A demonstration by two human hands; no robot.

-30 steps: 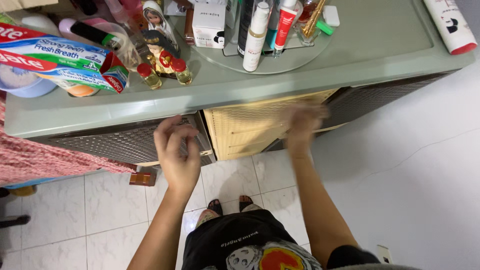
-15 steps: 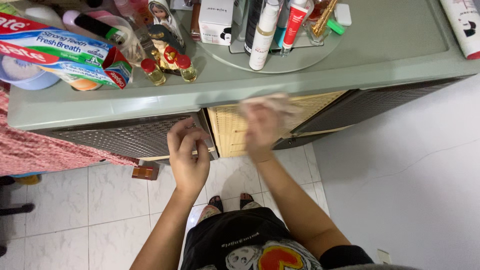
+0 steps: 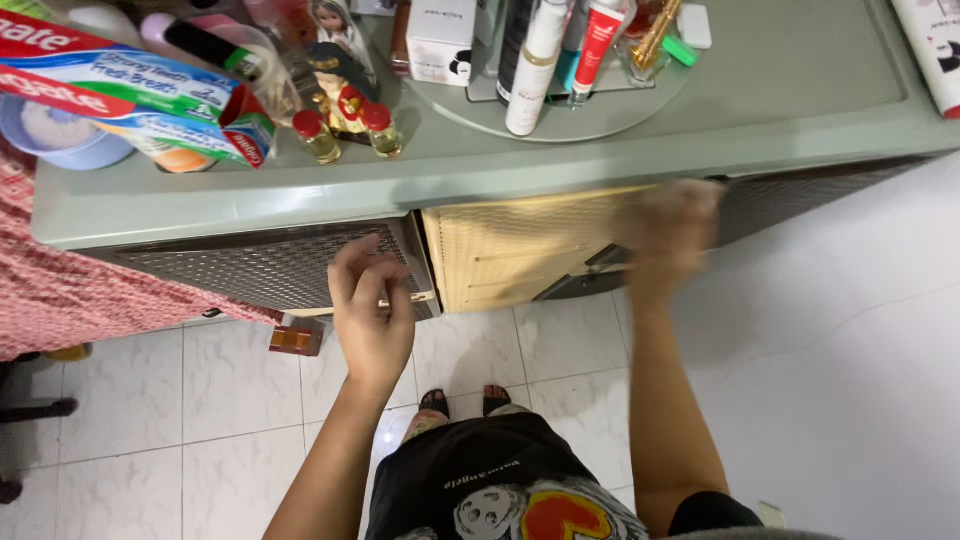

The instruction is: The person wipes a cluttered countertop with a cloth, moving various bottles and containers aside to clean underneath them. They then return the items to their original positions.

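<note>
- Head view: my left hand [image 3: 372, 310] is loosely curled, fingers bent in, in front of the dark woven drawer front [image 3: 270, 265] at its right-hand end; I cannot tell whether the fingertips grip its edge or only rest against it.
- My right hand [image 3: 672, 228] is a blur before the seam where the cream woven drawer front [image 3: 510, 250] meets the dark woven panel [image 3: 820, 190] to its right; I cannot tell how far it is open or whether it has hold of anything.
- Both drawer fronts sit just under the edge of the grey-green worktop [image 3: 780, 80], the cream one between the two dark ones.
- On the worktop above my left hand stand two small bottles with red caps [image 3: 350, 132], touching a small figurine [image 3: 338, 55] behind them.
- Left of these lie stacked toothpaste boxes [image 3: 130, 95], one end overhanging a pale blue bowl [image 3: 50, 135].
- A round tray [image 3: 600, 110] further right carries a white box [image 3: 442, 40], a white pump bottle [image 3: 535, 65] and a red-and-white tube [image 3: 597, 40], all upright.
- A white tube with a red end [image 3: 935, 50] lies at the worktop's far right.
- Below, a small brown box [image 3: 296, 340] rests on the white tiled floor [image 3: 200, 420] beside the drawer unit, and a pink cloth [image 3: 70, 300] hangs at the left.
</note>
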